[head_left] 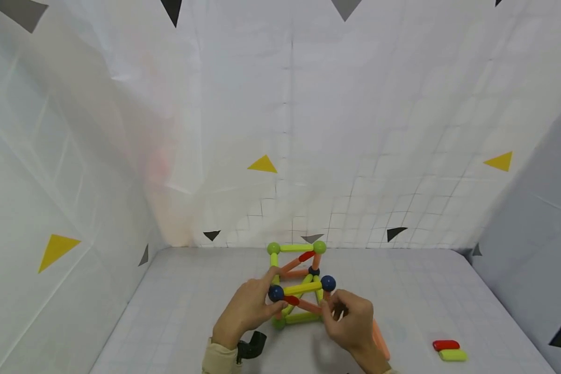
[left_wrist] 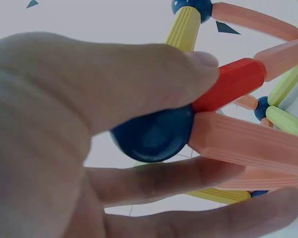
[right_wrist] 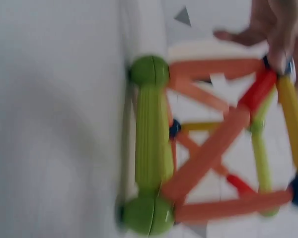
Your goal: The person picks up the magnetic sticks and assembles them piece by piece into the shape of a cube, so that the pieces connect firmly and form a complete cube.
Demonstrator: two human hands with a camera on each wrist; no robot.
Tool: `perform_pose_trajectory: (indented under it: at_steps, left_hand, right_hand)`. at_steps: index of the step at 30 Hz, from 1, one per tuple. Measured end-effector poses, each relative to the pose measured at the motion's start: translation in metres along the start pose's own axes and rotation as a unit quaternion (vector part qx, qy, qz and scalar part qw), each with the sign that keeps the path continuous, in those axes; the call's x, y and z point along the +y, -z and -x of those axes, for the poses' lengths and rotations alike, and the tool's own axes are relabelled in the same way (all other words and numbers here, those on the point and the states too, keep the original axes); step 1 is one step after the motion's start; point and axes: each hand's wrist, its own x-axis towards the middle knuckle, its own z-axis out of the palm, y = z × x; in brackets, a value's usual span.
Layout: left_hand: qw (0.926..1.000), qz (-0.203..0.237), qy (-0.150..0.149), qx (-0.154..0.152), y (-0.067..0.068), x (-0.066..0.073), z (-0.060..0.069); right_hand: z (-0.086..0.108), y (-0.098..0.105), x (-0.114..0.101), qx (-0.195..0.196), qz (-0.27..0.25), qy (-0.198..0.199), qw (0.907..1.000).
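Note:
A box-like frame of magnetic building sticks and balls (head_left: 304, 318) stands on the table, with diagonal red-and-orange sticks. My left hand (head_left: 249, 311) grips the blue ball (left_wrist: 154, 133) at its near upper left corner. Its thumb (left_wrist: 154, 79) lies over the ball and the end of a red stick (left_wrist: 236, 84), while the other fingers reach underneath. By the near right side, the fingers of my right hand (head_left: 352, 318) are bent beside an upright orange stick (right_wrist: 233, 208). The right wrist view shows that stick uncovered; whether the fingertips touch the frame is unclear.
An orange stick (head_left: 381, 340) lies partly behind my right wrist. Farther right, a short red stick (head_left: 446, 345) and a short green stick (head_left: 453, 355) lie side by side. A black curved piece (head_left: 252, 345) shows by my left wrist. White sheeting walls surround the table.

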Motion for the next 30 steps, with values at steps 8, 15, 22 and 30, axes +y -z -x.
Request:
perform_pose_trajectory:
  at_steps: [8,15,22,30]
  left_hand:
    - [0.9955,0.035,0.087,0.006,-0.004,-0.004,-0.002]
    - [0.9885,0.013,0.145,-0.043,-0.025,-0.015,-0.006]
    - [0.9907,0.036,0.111,-0.07,-0.037,-0.03,-0.013]
    - [0.9928,0.079,0.09,0.005,-0.043,-0.042,-0.021]
  right_hand:
    - [-0.006,0.009,0.038,-0.096,-0.002,-0.254,0.9623]
    - [0.003,0.002,0.053,-0.326,-0.014,-0.255,0.9104]
    - [0.002,0.005,0.05,-0.375,0.004,-0.2,0.9052]
    - [-0.003,0.013,0.035,-0.447,-0.042,-0.199,0.8711]
